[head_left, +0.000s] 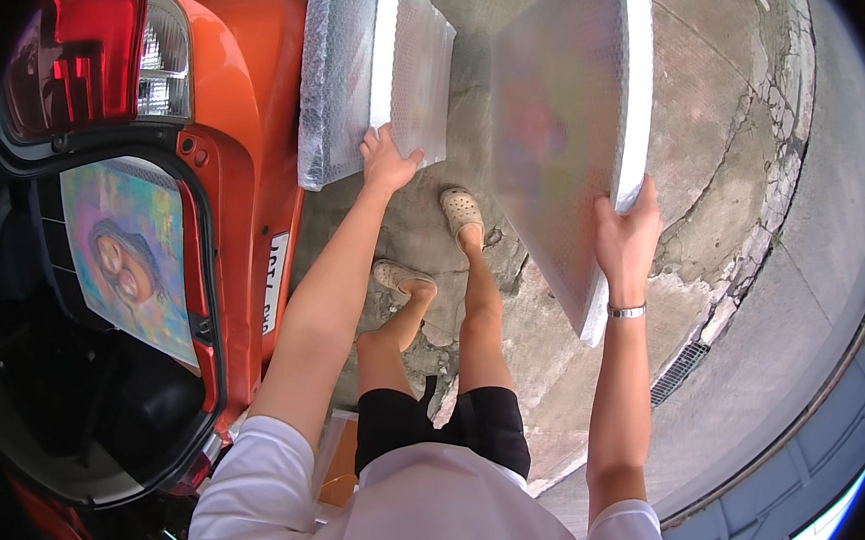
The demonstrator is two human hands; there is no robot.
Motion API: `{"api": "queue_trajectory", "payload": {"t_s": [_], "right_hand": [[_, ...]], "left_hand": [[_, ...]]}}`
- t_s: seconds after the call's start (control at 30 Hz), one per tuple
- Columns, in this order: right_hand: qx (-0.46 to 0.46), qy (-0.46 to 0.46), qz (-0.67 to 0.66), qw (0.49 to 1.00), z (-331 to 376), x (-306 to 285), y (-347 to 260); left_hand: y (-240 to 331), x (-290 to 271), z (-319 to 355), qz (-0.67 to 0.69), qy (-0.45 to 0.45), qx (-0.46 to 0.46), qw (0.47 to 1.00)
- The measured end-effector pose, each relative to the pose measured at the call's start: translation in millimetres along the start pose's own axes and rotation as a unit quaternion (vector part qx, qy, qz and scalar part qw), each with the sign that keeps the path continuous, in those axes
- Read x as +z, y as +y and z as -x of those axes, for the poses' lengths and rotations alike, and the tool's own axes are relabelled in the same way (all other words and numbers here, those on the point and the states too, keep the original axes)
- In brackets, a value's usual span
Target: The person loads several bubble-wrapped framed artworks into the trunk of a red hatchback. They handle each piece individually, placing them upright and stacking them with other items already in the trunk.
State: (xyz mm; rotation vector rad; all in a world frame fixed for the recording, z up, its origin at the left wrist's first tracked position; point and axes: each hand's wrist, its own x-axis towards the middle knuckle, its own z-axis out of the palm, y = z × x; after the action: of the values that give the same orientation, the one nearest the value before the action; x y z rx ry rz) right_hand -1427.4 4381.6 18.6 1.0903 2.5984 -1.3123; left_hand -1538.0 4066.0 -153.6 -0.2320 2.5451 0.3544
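My right hand (628, 234) is closed on the white edge of a large bubble-wrapped canvas (553, 118), its blurred colours showing through the wrap. This canvas stands upright and tilted, out to my right. My left hand (390, 160) grips the near end of a second wrapped canvas (418, 78) by its white edge, thumb on one side and fingers on the other. Against that one, on its left, stands another bubble-wrapped panel (333, 82), close beside the car. Where the far ends of the canvases rest is hard to make out.
To my left is an orange car (255, 77) with its back open; a colourful painting (118, 248) lies inside. Behind my legs stands a brown, pale-edged flat thing (341, 459). Cracked concrete (704, 118), a drain grate (679, 374) and a grey-blue gate (778, 495) lie to the right.
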Motion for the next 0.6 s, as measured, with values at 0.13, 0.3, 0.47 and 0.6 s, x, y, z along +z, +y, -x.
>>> {"api": "queue_trajectory", "payload": {"t_s": [0.13, 0.3, 0.47, 0.6], "right_hand": [[-0.001, -0.002, -0.036, 0.999, -2.0, -3.1, 9.5], [-0.014, -0.041, -0.025, 0.999, 8.0, -57.2, 1.9], [-0.083, -0.091, 0.004, 0.992, 43.1, -186.1, -25.1], [-0.037, -0.143, 0.114, 0.983, 82.4, -321.1, -68.8]], "left_hand": [[7.4, 18.7, 13.0, -0.073, 0.014, -0.002, 0.997], [19.5, 7.8, 26.0, -0.040, 0.003, 0.005, 0.999], [80.8, -37.3, 54.8, 0.197, 0.026, 0.190, 0.962], [139.2, -91.3, 88.2, 0.286, 0.023, 0.322, 0.902]]}}
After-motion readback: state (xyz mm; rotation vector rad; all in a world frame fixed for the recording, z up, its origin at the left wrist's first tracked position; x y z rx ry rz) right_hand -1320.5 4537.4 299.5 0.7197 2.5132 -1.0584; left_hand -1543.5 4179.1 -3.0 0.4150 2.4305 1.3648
